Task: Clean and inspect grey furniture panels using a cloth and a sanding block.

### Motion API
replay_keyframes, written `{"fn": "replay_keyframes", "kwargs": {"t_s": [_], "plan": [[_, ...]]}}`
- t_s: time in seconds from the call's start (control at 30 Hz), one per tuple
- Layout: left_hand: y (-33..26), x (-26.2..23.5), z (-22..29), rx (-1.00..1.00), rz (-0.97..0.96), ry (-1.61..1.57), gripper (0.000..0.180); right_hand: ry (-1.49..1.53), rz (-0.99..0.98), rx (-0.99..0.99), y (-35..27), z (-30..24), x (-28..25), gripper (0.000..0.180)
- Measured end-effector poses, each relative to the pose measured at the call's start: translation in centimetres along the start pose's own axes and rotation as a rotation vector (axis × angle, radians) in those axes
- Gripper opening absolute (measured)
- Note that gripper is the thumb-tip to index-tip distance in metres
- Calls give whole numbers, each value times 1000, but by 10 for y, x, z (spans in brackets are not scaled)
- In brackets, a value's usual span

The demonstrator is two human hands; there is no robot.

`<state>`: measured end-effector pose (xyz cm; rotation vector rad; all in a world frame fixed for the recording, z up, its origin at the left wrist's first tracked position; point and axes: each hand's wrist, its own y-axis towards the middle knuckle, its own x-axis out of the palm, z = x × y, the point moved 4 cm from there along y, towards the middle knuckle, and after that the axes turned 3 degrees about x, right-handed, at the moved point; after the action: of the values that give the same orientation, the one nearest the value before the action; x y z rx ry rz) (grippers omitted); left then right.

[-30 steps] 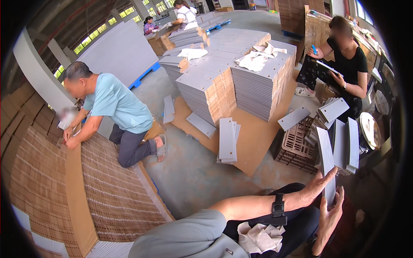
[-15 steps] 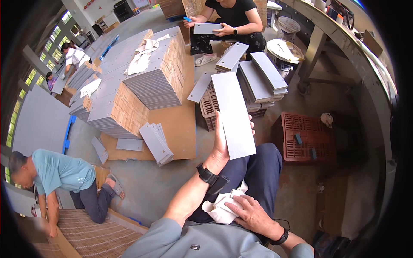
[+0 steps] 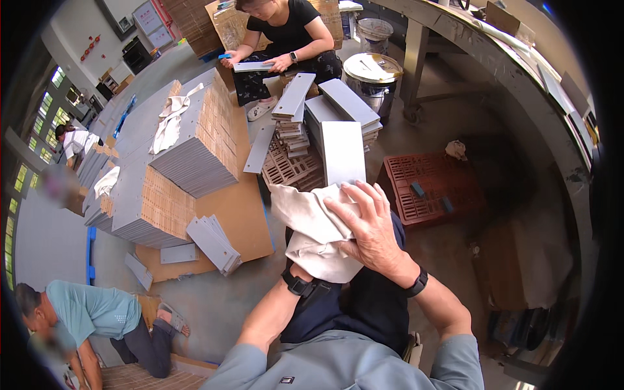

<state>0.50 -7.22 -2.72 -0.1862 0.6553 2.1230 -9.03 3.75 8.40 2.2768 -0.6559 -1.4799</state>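
A flat, light grey rectangular panel points away from me above my lap. Its near part lies under a crumpled off-white cloth. My right hand presses on that cloth from the right, fingers bent over it against the panel. From below left, my left hand reaches under the cloth and supports the panel's near end; the cloth covers its fingers. Just beyond the panel, similar grey panels lie stacked on a brown plastic crate.
A red-brown crate with blue blocks stands at right. Tall panel stacks rise at left on cardboard. One person sits opposite with a panel; another kneels at lower left. A lidded bucket stands by the workbench.
My right hand has lifted the cloth from my lap onto the panel. The panel has come lower and nearer to me, and the cloth now covers my left hand. My view has shifted right.
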Motion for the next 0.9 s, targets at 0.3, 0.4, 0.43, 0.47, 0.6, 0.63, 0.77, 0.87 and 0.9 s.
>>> {"fn": "replay_keyframes", "kwargs": {"t_s": [0.3,0.4,0.43,0.47,0.6,0.63,0.77,0.87,0.9], "plan": [[-10,14,29,-406,-270,-1151,92,233,315,432,140,162,-15,30],[-9,5,30,-344,-251,-1178,94,579,491,450,123,213,-25,27],[-9,1,26,-343,-248,-1193,94,712,536,413,117,207,-32,25],[-10,-1,22,-343,-245,-1208,94,844,580,378,109,203,-41,24],[-2,4,27,-406,-194,-1244,93,692,730,311,77,192,-83,23],[0,3,27,-414,-156,-1245,93,746,737,279,77,182,-84,25],[12,0,18,-483,-62,-1285,92,319,565,49,88,111,-86,38],[22,4,9,-487,-16,-1328,88,109,234,-102,89,65,-42,52],[22,6,5,-469,6,-1359,85,85,155,-145,84,60,-22,51]]}}
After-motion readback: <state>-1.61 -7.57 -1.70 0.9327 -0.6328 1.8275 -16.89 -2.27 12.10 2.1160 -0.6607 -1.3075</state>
